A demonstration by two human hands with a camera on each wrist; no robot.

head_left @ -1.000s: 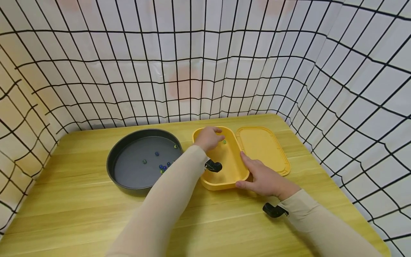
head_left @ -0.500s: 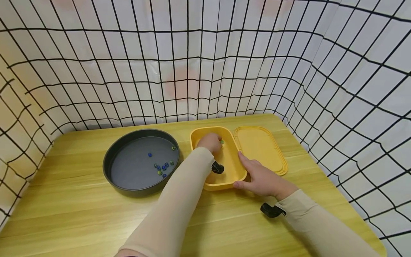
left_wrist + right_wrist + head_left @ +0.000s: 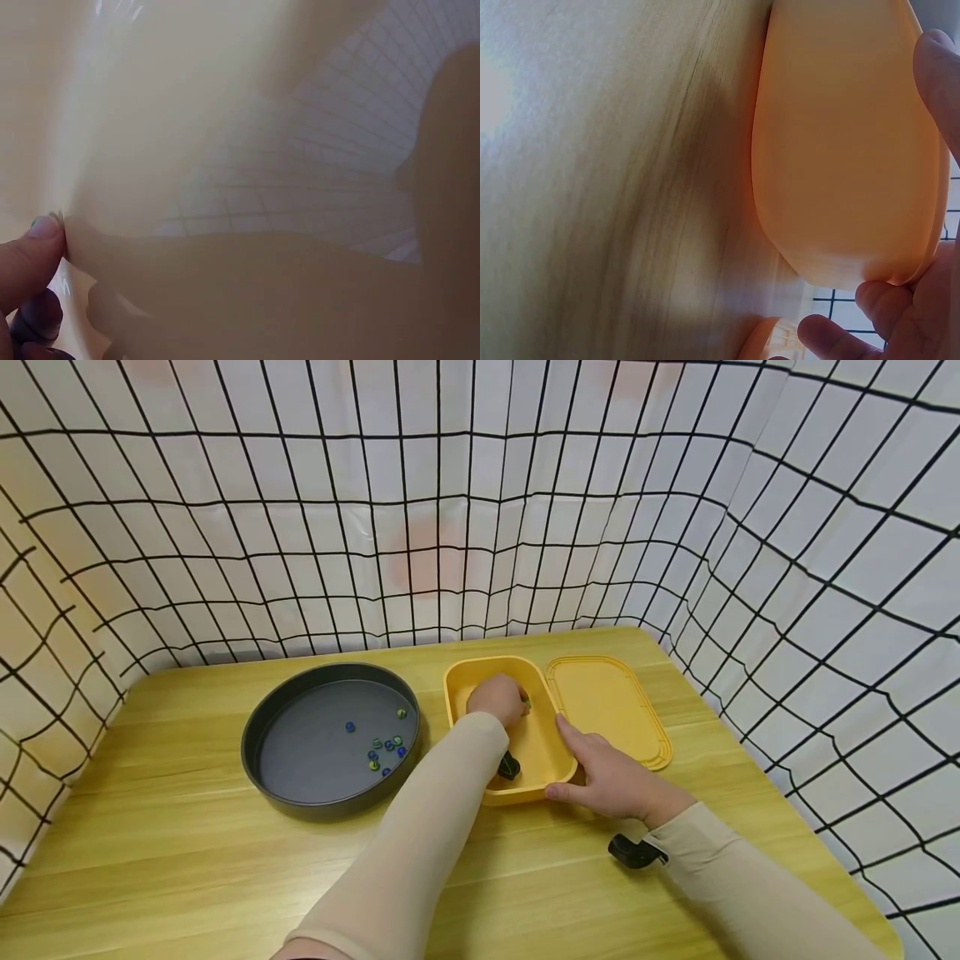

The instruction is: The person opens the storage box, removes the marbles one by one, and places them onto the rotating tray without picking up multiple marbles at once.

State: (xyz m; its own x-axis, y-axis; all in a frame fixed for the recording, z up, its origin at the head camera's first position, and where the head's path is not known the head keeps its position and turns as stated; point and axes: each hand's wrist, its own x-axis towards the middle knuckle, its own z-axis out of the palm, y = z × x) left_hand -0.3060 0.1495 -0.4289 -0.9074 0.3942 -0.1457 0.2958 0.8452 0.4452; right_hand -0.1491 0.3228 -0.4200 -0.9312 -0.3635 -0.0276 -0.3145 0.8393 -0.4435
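Note:
Inside a yellow plastic box [image 3: 542, 762], my left hand [image 3: 497, 698] pinches a small green marble [image 3: 527, 702] at its fingertips, low over the box floor. In the left wrist view the thumb [image 3: 31, 251] shows against the pale, glossy plastic, and the marble is mostly hidden. My right hand [image 3: 615, 777] grips the near right corner of the box, thumb on the near side and fingers along the right side. The right wrist view shows the box wall [image 3: 847, 142] between thumb and fingers. Several blue and green marbles [image 3: 389, 745] lie in a round dark grey pan [image 3: 300, 735].
The flat yellow lid [image 3: 607, 706] lies on the wooden table [image 3: 187, 860] against the right side of the box. A black wire grid [image 3: 405, 510] with white sheeting behind it borders the table at the back and sides.
My left hand has lowered into the box, closed on the green marble and moved slightly right and nearer. Marbles in the pan have rolled a little. The right hand keeps its hold.

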